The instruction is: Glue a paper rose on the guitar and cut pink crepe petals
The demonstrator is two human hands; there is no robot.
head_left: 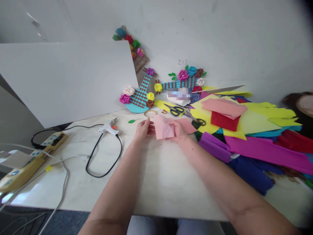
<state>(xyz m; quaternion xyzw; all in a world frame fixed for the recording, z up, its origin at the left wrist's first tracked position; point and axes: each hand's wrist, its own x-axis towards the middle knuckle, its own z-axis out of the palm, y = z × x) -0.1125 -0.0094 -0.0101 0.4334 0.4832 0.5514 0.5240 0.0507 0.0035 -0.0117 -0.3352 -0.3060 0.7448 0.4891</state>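
Note:
My right hand (178,131) pinches a small piece of light pink paper (163,128), creased and raised above the table. My left hand (143,130) is just left of the paper, thumb up and fingers loosely curled and apart, holding nothing that I can see. Another flat salmon-pink sheet (187,125) lies behind my right hand. Beyond the hands are a roll of tape (149,113), a small green paper leaf on a thin stem (132,121), and two pairs of dark-handled scissors, one (177,111) behind the paper and one (199,122) to its right.
On the left sit a white glue gun (109,129) with a looped black cord and a yellow power strip (36,160) with cables. Colored paper (259,125) is piled on the right. Flower-decorated blue guitar shapes (139,94) lean at the back beside a large white board (68,81).

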